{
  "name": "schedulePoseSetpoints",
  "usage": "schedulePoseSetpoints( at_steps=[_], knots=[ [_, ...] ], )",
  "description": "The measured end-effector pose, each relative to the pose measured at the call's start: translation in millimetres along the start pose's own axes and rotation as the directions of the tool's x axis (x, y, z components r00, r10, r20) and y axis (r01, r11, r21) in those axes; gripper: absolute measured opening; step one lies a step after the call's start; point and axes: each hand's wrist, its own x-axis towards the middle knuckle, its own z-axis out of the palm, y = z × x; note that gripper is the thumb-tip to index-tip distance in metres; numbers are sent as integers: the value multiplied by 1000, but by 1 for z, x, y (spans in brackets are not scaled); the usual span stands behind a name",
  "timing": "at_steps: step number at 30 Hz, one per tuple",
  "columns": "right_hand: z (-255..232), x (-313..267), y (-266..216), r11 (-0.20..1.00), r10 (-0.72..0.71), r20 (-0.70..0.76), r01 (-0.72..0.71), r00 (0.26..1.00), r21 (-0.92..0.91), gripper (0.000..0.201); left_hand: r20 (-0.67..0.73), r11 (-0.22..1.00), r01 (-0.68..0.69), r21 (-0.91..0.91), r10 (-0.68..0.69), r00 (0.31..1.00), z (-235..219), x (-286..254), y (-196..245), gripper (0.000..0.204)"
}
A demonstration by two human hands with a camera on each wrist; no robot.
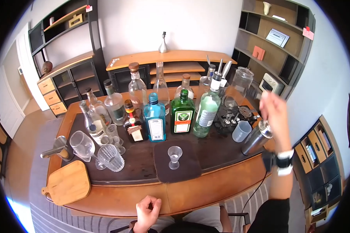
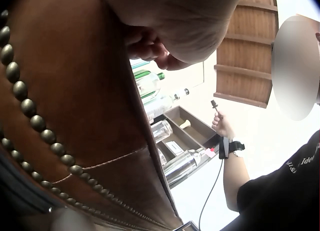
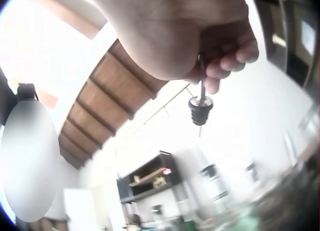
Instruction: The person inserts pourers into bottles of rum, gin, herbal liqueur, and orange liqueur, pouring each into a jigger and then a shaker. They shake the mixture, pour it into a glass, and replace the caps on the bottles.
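My right hand (image 1: 274, 112) is raised above the right side of the table, over the steel shaker (image 1: 257, 136). Between its fingers, the right wrist view shows a pourer (image 3: 200, 110) by its thin metal spout, black ribbed stopper pointing away from the hand (image 3: 185, 35). That pourer (image 2: 214, 104) is upright above the fist in the left wrist view. Idle at the table's front edge, my left hand (image 1: 147, 213) has loosely curled fingers holding nothing. A small jigger-shaped glass (image 1: 174, 157) stands on the dark mat (image 1: 190, 173).
Several bottles, among them a blue one (image 1: 155, 120) and a green one (image 1: 182, 114), stand behind the mat. Glasses (image 1: 111, 158) and a wooden board (image 1: 69, 183) are at the left. A plastic cup (image 1: 242, 131) and a pourer rack (image 1: 229, 118) sit at the right.
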Motion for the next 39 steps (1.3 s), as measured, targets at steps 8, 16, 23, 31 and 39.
schedulePoseSetpoints(
  at_steps=[8,16,23,31,39],
  knots=[
    [106,-185,-4,777,-18,483,-292,875,558,9,150,839,100,-535,-23,988,0,0,67,25],
    [114,-213,-15,672,-126,398,-217,909,708,12,187,758,122,-640,-1,982,13,4,82,14],
    [121,-238,-7,515,-39,381,-308,924,800,14,315,638,296,-711,-86,945,10,4,79,5],
    [138,-228,-22,461,-74,218,-161,973,873,11,222,653,232,-721,-99,970,30,5,79,8],
    [135,-196,-22,566,-224,219,-56,950,823,9,227,554,161,-817,52,973,38,34,83,6]
  ],
)
